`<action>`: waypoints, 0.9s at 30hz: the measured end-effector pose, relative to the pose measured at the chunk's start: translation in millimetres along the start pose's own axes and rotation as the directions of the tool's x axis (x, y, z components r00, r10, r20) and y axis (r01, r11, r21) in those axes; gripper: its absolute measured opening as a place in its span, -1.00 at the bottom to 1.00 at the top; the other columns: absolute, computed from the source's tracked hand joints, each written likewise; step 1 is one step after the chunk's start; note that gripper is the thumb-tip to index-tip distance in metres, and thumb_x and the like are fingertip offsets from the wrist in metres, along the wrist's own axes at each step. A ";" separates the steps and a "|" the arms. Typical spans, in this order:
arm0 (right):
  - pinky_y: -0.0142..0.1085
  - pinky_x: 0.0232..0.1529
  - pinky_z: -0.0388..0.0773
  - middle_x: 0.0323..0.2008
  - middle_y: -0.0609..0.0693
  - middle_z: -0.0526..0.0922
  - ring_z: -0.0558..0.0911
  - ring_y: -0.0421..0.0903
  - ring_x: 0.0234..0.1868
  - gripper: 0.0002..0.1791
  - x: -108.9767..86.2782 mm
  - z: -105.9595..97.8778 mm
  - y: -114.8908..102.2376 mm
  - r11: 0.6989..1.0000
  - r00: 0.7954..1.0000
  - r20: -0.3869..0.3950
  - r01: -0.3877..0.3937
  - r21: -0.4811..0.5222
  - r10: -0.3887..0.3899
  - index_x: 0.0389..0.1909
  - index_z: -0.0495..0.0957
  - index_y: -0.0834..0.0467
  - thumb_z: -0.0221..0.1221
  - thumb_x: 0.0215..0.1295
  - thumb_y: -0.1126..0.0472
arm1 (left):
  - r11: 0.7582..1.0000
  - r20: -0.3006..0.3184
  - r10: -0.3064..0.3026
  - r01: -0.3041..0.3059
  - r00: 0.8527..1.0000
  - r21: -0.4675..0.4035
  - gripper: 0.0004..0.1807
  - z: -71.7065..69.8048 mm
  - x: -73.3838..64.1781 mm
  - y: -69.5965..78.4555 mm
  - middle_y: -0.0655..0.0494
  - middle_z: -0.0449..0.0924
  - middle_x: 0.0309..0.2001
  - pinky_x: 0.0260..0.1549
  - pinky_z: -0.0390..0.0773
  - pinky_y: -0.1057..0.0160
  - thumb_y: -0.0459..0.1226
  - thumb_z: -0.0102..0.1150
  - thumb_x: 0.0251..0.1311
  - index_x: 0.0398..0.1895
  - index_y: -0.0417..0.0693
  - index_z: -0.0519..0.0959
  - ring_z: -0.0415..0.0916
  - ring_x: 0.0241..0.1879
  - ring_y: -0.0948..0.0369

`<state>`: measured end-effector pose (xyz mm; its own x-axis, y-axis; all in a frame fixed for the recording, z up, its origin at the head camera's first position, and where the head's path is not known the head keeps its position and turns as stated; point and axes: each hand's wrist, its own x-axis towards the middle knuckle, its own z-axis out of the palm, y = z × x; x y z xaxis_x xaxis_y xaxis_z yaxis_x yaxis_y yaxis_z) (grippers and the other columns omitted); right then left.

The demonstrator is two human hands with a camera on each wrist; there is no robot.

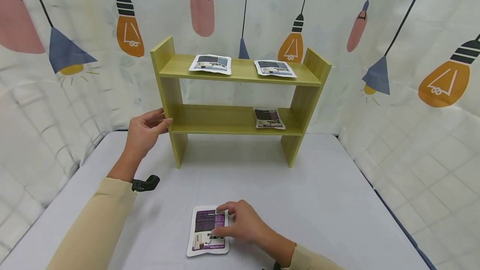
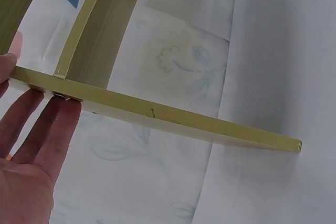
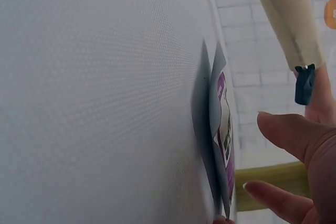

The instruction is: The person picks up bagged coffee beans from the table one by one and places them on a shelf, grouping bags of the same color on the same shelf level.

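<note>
My left hand (image 1: 142,132) holds the left side panel of a yellow-green wooden shelf (image 1: 221,126). In the left wrist view, the thumb is on one side of the panel (image 2: 157,113) and the fingers press its other side. On the white-covered table lies a flat white pouch with a purple and black label (image 1: 205,222). Over the right edge of this pouch, my right hand (image 1: 247,224) has thumb and forefinger spread. The right wrist view shows both apart from the pouch (image 3: 224,124), with another fingertip (image 3: 223,221) at its edge.
Two white pouches with blue-grey labels, a left one (image 1: 211,64) and a right one (image 1: 275,68), lie on the top board. A purple-labelled pouch (image 1: 268,118) lies on the right part of the lower board. Behind the shelf hangs a lamp-patterned curtain (image 1: 157,20).
</note>
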<state>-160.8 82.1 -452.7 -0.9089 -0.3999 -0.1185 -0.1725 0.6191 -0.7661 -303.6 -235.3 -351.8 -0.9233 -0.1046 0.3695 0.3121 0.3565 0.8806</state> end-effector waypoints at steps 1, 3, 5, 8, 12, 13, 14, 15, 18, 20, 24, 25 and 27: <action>-0.28 -0.11 0.57 -0.11 -0.01 0.65 0.57 -0.10 -0.08 -0.43 0.6 1.4 -0.7 1.000 1.000 -0.006 0.004 -0.015 -0.004 0.04 0.73 -0.03 0.60 -0.07 -0.03 | 1.000 0.001 -0.001 0.001 1.000 0.000 -0.37 0.0 0.1 0.0 -0.18 0.59 0.28 -0.19 0.69 0.51 -0.07 0.33 0.33 0.45 0.07 0.47 0.62 -0.13 0.58; -0.28 -0.09 0.56 -0.12 0.00 0.62 0.53 -0.12 -0.07 -0.43 1.1 4.4 -2.4 0.999 1.000 -0.019 0.006 -0.048 -0.007 0.02 0.72 -0.01 0.61 -0.08 -0.04 | 1.000 0.002 -0.001 0.001 1.000 -0.002 -0.37 0.1 0.3 -0.1 -0.18 0.59 0.28 -0.19 0.69 0.51 -0.07 0.33 0.33 0.45 0.07 0.47 0.62 -0.12 0.58; -0.30 -0.10 0.54 -0.14 0.00 0.56 0.47 -0.14 -0.11 -0.41 1.3 7.5 -4.5 0.997 1.000 -0.029 -0.004 -0.080 0.002 0.01 0.70 0.00 0.61 -0.09 -0.07 | 1.000 0.002 -0.002 0.002 1.000 -0.001 -0.37 0.2 0.7 -0.4 -0.16 0.59 0.29 -0.18 0.69 0.51 -0.06 0.33 0.33 0.45 0.08 0.47 0.62 -0.12 0.58; -0.29 -0.11 0.54 -0.14 0.00 0.46 0.41 -0.13 -0.14 -0.38 0.9 11.7 -6.4 0.993 0.999 -0.047 -0.018 -0.118 0.012 0.02 0.67 0.00 0.61 -0.10 -0.08 | 1.000 0.002 -0.004 0.004 1.000 0.003 -0.37 0.4 1.0 -0.9 -0.16 0.59 0.29 -0.18 0.69 0.52 -0.05 0.32 0.33 0.45 0.08 0.47 0.62 -0.12 0.58; -0.26 -0.10 0.55 -0.14 0.01 0.42 0.39 -0.09 -0.13 -0.34 1.1 16.5 -6.1 0.989 0.997 -0.073 -0.028 -0.145 0.017 0.04 0.64 -0.01 0.62 -0.14 -0.07 | 1.000 0.000 -0.006 0.006 1.000 0.000 -0.36 0.7 1.4 -1.4 -0.16 0.59 0.29 -0.19 0.69 0.52 -0.05 0.33 0.32 0.45 0.08 0.47 0.62 -0.12 0.58; -0.26 -0.10 0.56 -0.13 0.01 0.41 0.39 -0.09 -0.12 -0.33 1.3 17.5 -5.9 0.988 0.997 -0.078 -0.030 -0.153 0.018 0.05 0.63 -0.03 0.63 -0.14 -0.07 | 1.000 -0.001 -0.005 0.005 1.000 -0.002 -0.36 0.6 1.3 -1.5 -0.17 0.59 0.29 -0.19 0.69 0.52 -0.05 0.33 0.32 0.45 0.08 0.46 0.62 -0.12 0.58; -0.25 -0.09 0.56 -0.13 0.01 0.40 0.39 -0.09 -0.11 -0.32 1.3 18.4 -5.9 0.986 0.997 -0.081 -0.028 -0.164 0.015 0.05 0.62 -0.04 0.63 -0.14 -0.08 | 1.000 -0.001 -0.005 0.005 1.000 -0.004 -0.36 0.5 1.3 -1.5 -0.17 0.59 0.29 -0.19 0.69 0.52 -0.05 0.33 0.32 0.45 0.09 0.46 0.63 -0.12 0.58; -0.25 -0.09 0.57 -0.13 0.01 0.40 0.39 -0.08 -0.11 -0.32 1.1 19.2 -5.9 0.984 0.996 -0.083 -0.028 -0.174 0.014 0.06 0.61 -0.05 0.63 -0.15 -0.08 | 1.000 -0.001 -0.006 0.006 1.000 -0.006 -0.37 0.5 1.2 -1.5 -0.17 0.59 0.29 -0.19 0.69 0.51 -0.05 0.33 0.32 0.45 0.09 0.47 0.63 -0.12 0.58; -0.25 -0.09 0.58 -0.12 -0.01 0.38 0.40 -0.08 -0.10 -0.31 0.2 20.2 -7.0 0.979 0.996 -0.086 -0.023 -0.201 0.006 0.08 0.60 -0.07 0.63 -0.14 -0.09 | 1.000 0.001 -0.003 0.003 1.000 -0.005 -0.37 0.8 1.1 -1.1 -0.18 0.59 0.29 -0.18 0.69 0.51 -0.06 0.33 0.33 0.45 0.08 0.46 0.63 -0.12 0.57; -0.25 -0.09 0.58 -0.12 -0.01 0.38 0.40 -0.09 -0.11 -0.30 -0.2 20.4 -7.7 0.978 0.996 -0.085 -0.020 -0.208 0.003 0.09 0.59 -0.07 0.63 -0.13 -0.08 | 1.000 0.002 -0.003 0.003 1.000 -0.003 -0.37 0.9 1.1 -1.0 -0.18 0.59 0.28 -0.19 0.69 0.51 -0.07 0.33 0.33 0.45 0.08 0.47 0.63 -0.12 0.57; -0.28 -0.10 0.58 -0.12 -0.02 0.40 0.45 -0.13 -0.17 -0.30 0.3 19.3 -8.3 0.982 0.997 -0.071 -0.009 -0.188 -0.004 0.09 0.58 -0.06 0.64 -0.13 -0.04 | 1.000 0.001 0.001 -0.001 1.000 0.001 -0.37 0.7 1.5 -2.3 -0.18 0.60 0.28 -0.19 0.69 0.51 -0.06 0.33 0.33 0.45 0.08 0.47 0.62 -0.13 0.58; -0.29 -0.10 0.57 -0.12 -0.02 0.41 0.45 -0.15 -0.18 -0.30 0.9 19.0 -8.1 0.984 0.998 -0.067 -0.005 -0.179 -0.008 0.08 0.58 -0.06 0.64 -0.14 -0.03 | 1.000 0.001 0.002 -0.002 1.000 0.001 -0.37 0.6 1.7 -2.6 -0.18 0.60 0.28 -0.20 0.69 0.51 -0.06 0.33 0.33 0.45 0.08 0.47 0.62 -0.13 0.58; -0.32 -0.11 0.55 -0.13 -0.02 0.43 0.44 -0.18 -0.20 -0.32 1.7 17.9 -8.1 0.988 0.998 -0.061 0.006 -0.154 -0.015 0.06 0.59 -0.05 0.65 -0.15 0.01 | 1.000 0.000 0.007 -0.007 1.000 0.001 -0.37 0.6 2.1 -3.1 -0.18 0.60 0.27 -0.20 0.69 0.51 -0.06 0.33 0.33 0.44 0.08 0.47 0.62 -0.13 0.58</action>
<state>-154.2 64.3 -458.0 -0.9274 -0.3677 -0.0682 -0.2344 0.7136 -0.6602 -306.6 -236.0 -354.0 -0.9213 -0.1021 0.3752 0.3179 0.3578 0.8780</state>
